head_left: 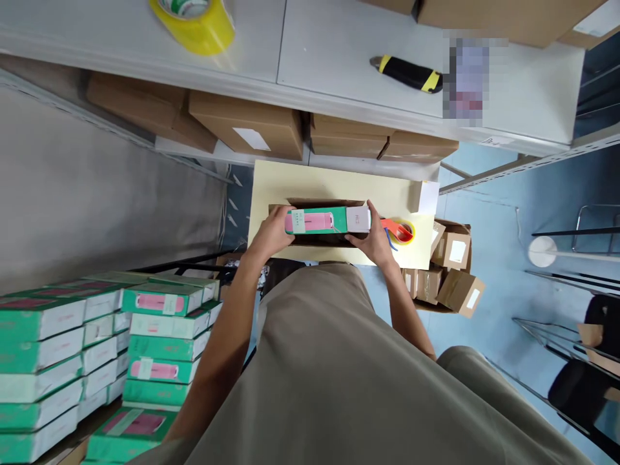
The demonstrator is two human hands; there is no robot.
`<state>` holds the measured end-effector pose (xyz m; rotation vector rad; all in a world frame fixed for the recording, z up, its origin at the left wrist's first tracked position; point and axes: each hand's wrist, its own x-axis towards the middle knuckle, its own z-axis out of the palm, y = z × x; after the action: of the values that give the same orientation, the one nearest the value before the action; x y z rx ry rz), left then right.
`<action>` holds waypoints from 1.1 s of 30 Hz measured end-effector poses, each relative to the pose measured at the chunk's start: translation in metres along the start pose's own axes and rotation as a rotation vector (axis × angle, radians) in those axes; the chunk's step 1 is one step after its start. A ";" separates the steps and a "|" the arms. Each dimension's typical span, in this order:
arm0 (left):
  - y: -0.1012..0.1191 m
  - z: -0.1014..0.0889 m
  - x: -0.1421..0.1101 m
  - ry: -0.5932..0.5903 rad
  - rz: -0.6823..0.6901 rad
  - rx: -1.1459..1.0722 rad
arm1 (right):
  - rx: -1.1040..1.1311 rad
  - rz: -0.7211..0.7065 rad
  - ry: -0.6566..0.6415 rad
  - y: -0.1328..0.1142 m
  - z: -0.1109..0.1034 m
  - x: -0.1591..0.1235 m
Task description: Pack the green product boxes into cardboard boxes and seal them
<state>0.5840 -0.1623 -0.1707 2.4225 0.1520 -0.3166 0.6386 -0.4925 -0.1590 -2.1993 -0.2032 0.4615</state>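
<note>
Left hand (pixel 272 234) and right hand (pixel 372 240) grip opposite ends of a green box (pixel 316 221), mid-frame, over an open carton (pixel 329 202). We judge uneven finger pressure could tilt it, catching a corner on the carton's rim.

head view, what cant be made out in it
All in the head view:
- open carton: inside mostly hidden by the held green box
- item beside the black-and-yellow tool: pixelated
- upper tape roll: cut off by top edge
- stacked boxes: print blurred, left edge cuts them
</note>
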 end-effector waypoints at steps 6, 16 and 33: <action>-0.021 0.009 0.001 0.016 -0.014 -0.238 | 0.315 -0.013 -0.087 0.008 -0.011 -0.005; -0.033 0.014 0.000 -0.003 -0.038 -0.420 | 0.534 0.060 -0.005 -0.008 0.003 0.006; 0.004 0.008 0.012 -0.064 0.036 -0.183 | 0.138 -0.068 -0.052 -0.004 -0.012 0.008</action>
<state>0.5949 -0.1701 -0.1776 2.2290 0.1042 -0.3487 0.6504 -0.4965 -0.1507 -2.0410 -0.2660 0.4806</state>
